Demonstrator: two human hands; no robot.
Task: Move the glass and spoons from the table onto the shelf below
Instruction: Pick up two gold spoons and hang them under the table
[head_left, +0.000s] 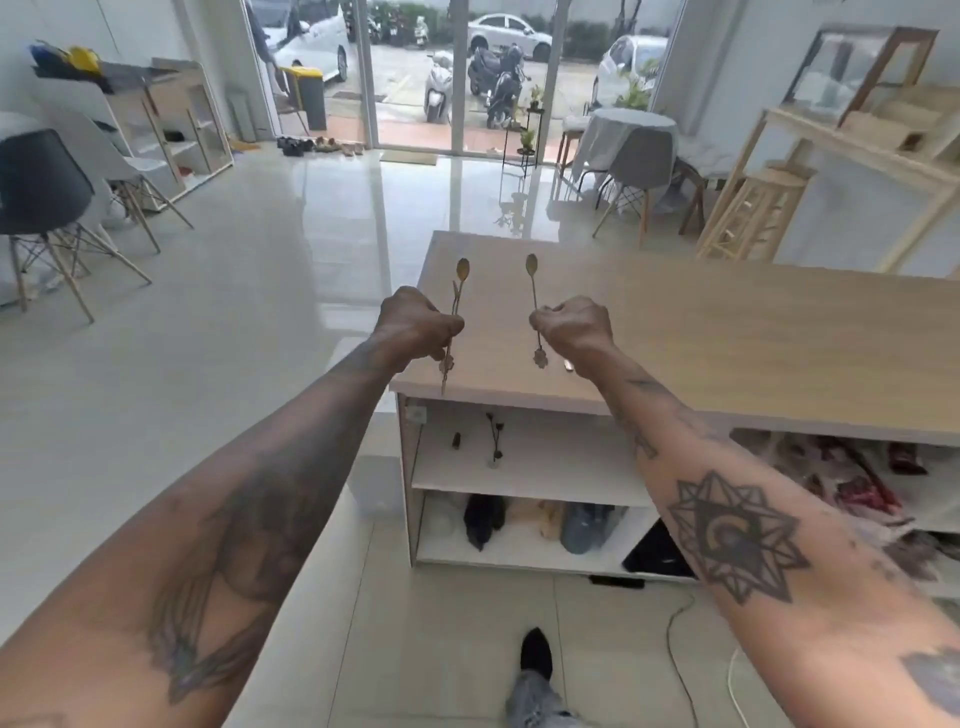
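My left hand (415, 325) is closed around a thin golden spoon (459, 285), bowl pointing up and away, handle end hanging below the fist. My right hand (574, 327) grips a second golden spoon (531, 275) the same way, its ornate handle end showing under the fingers. Both spoons are held above the near left corner of the wooden table (727, 322). Under the tabletop, the upper white shelf (545, 478) carries a small dark object and a thin dark stem-like item (494, 439). No glass is visible on the table.
The lower shelf (519, 551) holds dark, beige and blue items. To the right, more shelving is filled with reddish things. Cables lie on the tiled floor near my foot (535, 652). Chairs stand at left, a wooden stool and rack at the far right.
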